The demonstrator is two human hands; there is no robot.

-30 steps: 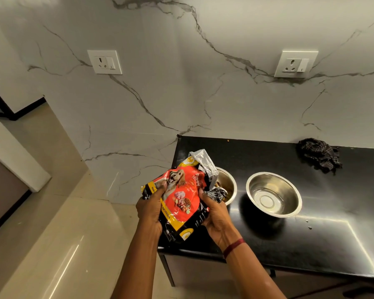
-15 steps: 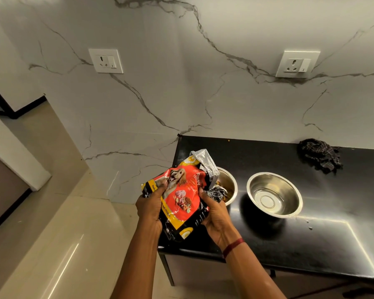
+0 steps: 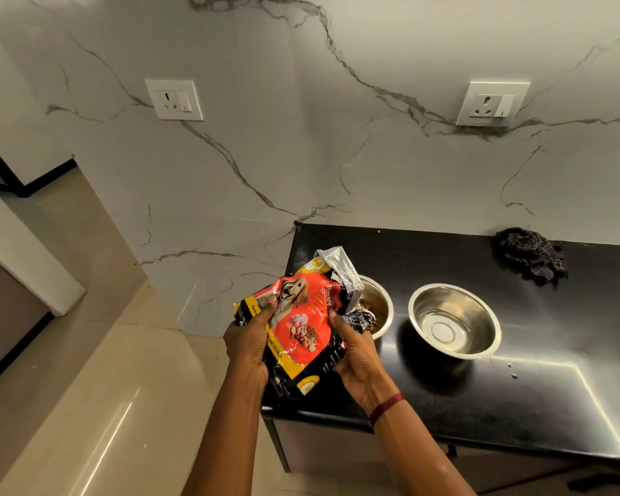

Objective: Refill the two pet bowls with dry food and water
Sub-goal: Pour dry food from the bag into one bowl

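Observation:
I hold an orange, yellow and black dog food bag (image 3: pixel 299 323) with both hands at the left end of the black counter (image 3: pixel 480 399). My left hand (image 3: pixel 248 340) grips its left edge and my right hand (image 3: pixel 355 356) grips its right side. The torn silver top of the bag tilts over the left steel bowl (image 3: pixel 379 305), where brown kibble shows. The bag hides most of that bowl. The right steel bowl (image 3: pixel 453 321) stands beside it, with no kibble inside.
A crumpled dark checked cloth (image 3: pixel 528 255) lies at the back of the counter near the marble wall. Two wall sockets (image 3: pixel 174 100) (image 3: pixel 491 103) sit above. A few crumbs (image 3: pixel 510 370) lie right of the bowls. Glossy beige floor spreads to the left.
Both hands and the bag stay almost still over the left bowl; the view shifted only slightly.

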